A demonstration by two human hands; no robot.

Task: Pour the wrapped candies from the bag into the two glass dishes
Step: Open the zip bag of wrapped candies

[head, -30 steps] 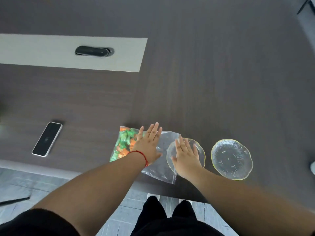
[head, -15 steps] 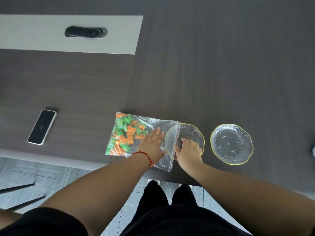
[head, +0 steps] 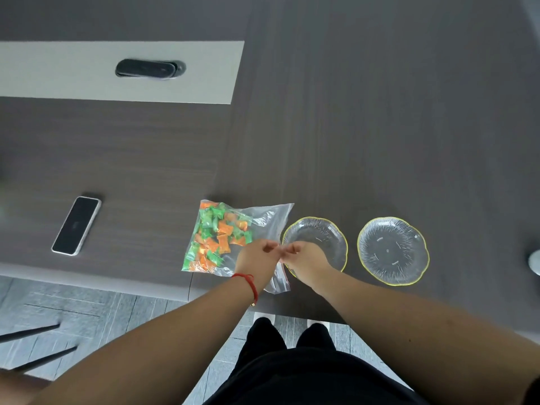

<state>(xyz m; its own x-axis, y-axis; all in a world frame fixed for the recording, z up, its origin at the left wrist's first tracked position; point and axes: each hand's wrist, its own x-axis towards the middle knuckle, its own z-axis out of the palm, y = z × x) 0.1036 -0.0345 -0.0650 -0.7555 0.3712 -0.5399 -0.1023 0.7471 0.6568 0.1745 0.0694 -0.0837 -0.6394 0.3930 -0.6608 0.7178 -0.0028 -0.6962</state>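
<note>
- The phone lies far left on the worktop, well apart from everything I'm handling.
- The bag lies flat near the worktop's front edge, long axis running left to right; the wrapped candies, orange and green, are heaped in its left end, and the clear mouth end points right.
- My left hand has its grip pinched together on the bag's mouth edge, just left of my right.
- My right hand pinches the same edge, fingertips nearly touching the left's; I judge I'm about to pull the seal apart.
- The near dish sits just beside the mouth, partly under my right hand, empty.
- The far dish stands further right, also empty, so the right hand is nearer both.
</note>
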